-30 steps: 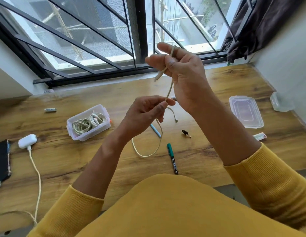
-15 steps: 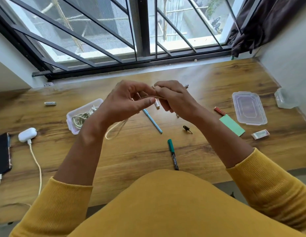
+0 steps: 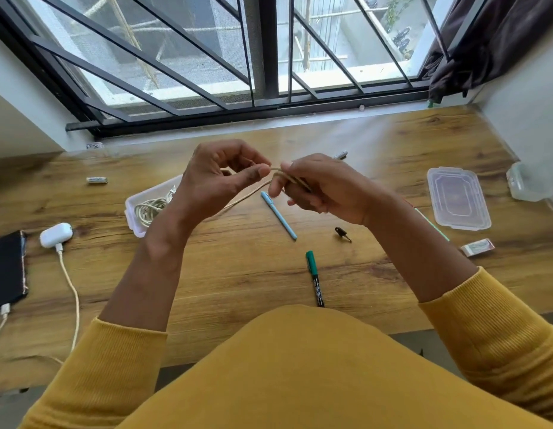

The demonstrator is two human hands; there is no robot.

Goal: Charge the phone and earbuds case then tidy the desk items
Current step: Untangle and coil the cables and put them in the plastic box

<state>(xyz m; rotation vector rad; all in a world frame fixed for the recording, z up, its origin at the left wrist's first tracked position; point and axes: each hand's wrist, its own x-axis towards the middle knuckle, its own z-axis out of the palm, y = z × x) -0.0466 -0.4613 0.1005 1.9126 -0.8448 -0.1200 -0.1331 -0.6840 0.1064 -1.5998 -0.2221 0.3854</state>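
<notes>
Daylight from a barred window falls on a wooden desk (image 3: 238,274) set against the sill, and above its middle both hands work a beige cable (image 3: 247,196). The left hand (image 3: 213,181) pinches the cable between thumb and forefinger, the other fingers loosely curled; the right hand (image 3: 324,187) has several turns of it wound round its curled fingers, so both are closed on the same cord, with a slack length sagging below the left hand toward the desk. The cord looks light, limp and springy: it will hold no shape of its own, so the coil is best kept pinched across all its turns, not by one loop, or it is likely to unwind. An open plastic box (image 3: 136,209) left of centre already holds coiled cables and seems the natural home for this one; its lid (image 3: 457,198) lies near the right edge. Toward the left edge the phone (image 3: 6,270) and the white earbuds case (image 3: 56,234) each have a cable plugged in. A blue pen (image 3: 279,216) and a green marker (image 3: 314,278) lie loose near the middle.
</notes>
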